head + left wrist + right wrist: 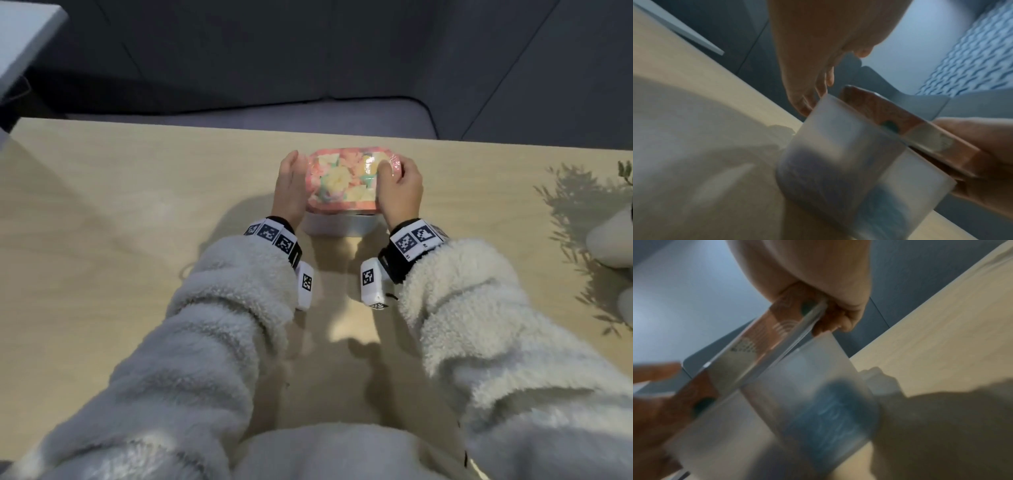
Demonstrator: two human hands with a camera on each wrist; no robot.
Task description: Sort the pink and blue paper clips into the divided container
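A frosted container (337, 224) with a pink floral lid (346, 178) stands on the wooden table (102, 205). My left hand (291, 185) lies against the lid's left end with straight fingers. My right hand (399, 192) grips the lid's right end, thumb on top and fingers curled under the rim (830, 321). In the left wrist view a thin gap shows between the lid (900, 123) and the container (838, 154). A blurred blue mass (836, 418) shows through the frosted wall. No pink clips are visible.
A white pot (613, 236) stands at the table's right edge, with a plant's shadow on the wood beside it. A grey seat (308, 116) lies beyond the far edge. A white surface (20, 41) sits at the top left.
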